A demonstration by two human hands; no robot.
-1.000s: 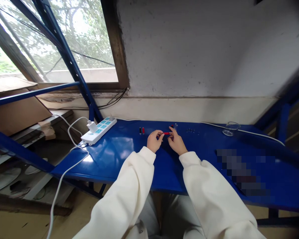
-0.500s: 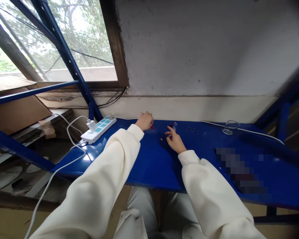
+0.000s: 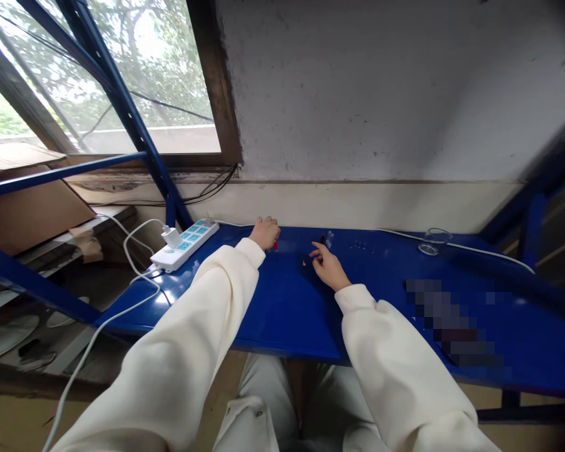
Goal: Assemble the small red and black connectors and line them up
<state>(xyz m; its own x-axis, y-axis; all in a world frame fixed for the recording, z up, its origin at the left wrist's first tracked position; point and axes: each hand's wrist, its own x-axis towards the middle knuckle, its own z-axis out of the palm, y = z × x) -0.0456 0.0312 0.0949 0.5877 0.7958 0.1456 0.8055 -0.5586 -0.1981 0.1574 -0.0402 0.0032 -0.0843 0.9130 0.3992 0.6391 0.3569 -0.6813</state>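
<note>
My left hand (image 3: 264,231) reaches to the far edge of the blue metal shelf (image 3: 282,301), its fingers curled round a small red part (image 3: 275,245) that touches the surface. My right hand (image 3: 327,267) rests on the shelf with its fingers loosely spread and nothing in them. A tiny part (image 3: 304,263) lies just left of its fingertips. A small red and black piece (image 3: 322,239) and a clear piece (image 3: 329,238) stand just beyond it.
A white power strip (image 3: 184,243) with a plugged-in charger and white cable lies at the shelf's left end. A row of tiny dark parts (image 3: 363,246) and a glass dish (image 3: 433,241) sit to the right. Blue frame struts (image 3: 136,125) rise on the left.
My hands were together holding the red part. My left hand has since carried it away to the far left of the shelf and lowered it; my right hand stays put, open.
</note>
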